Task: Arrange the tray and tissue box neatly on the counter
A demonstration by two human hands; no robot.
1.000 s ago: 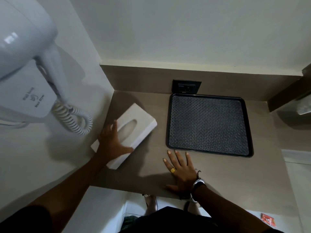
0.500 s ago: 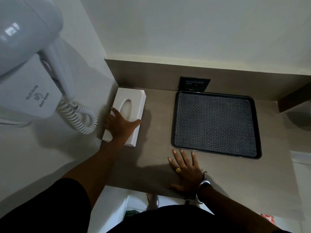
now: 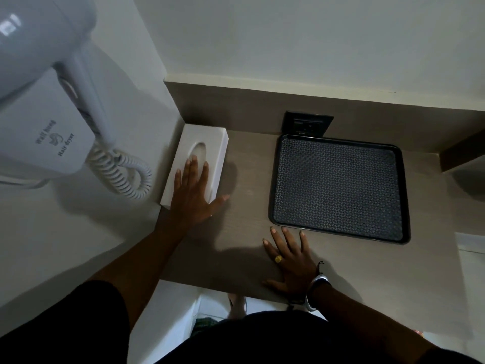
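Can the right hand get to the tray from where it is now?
Probably yes. The right hand lies flat on the counter just in front of the tray, its fingertips nearly at the tray's near rim, and nothing sits between them.

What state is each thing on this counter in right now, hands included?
White rectangular tissue box: flat, against left wall.
Black textured plastic tray: empty, flat, near back wall.
Left hand: open, palm on tissue box.
Right hand: open, flat on brown counter.

Dim light; soft shadows under hands on counter point(image 3: 249, 206); wide-angle bending at edges; slight blur.
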